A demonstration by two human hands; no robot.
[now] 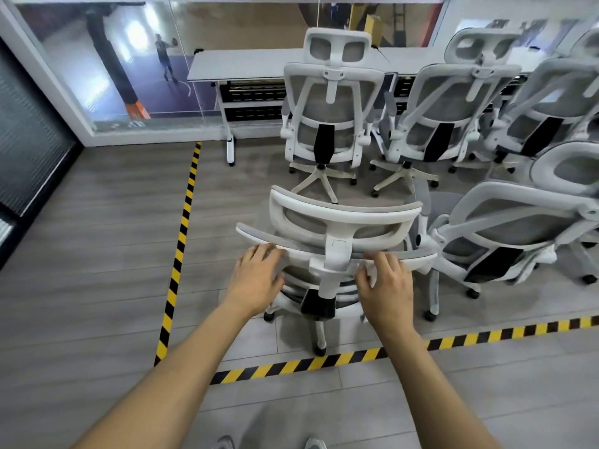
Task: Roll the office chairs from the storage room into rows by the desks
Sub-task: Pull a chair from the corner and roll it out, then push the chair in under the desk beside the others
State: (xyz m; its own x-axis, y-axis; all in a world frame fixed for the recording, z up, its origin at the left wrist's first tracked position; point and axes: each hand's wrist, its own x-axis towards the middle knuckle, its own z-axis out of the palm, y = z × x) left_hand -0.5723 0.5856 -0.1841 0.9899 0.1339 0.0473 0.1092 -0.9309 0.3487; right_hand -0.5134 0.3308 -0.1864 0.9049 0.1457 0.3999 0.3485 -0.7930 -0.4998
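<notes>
Both hands hold the top of the nearest chair's [330, 254] back. The left hand [259, 280] lays its fingers over the rim left of the headrest post, thumb underneath. The right hand [387, 286] curls its fingers over the rim right of the post, thumb tucked against the bracket. This chair stands in the middle of the floor with its back to the person, inside the corner marked by the yellow-and-black tape [181, 231]. Its nearest castor sits right at the near strip. Just beside it on the right stands a second chair [505, 228], tilted away. Farther off, a row of chairs [450, 105] faces the white desk [246, 64], which stands against the glass wall [97, 59].
</notes>
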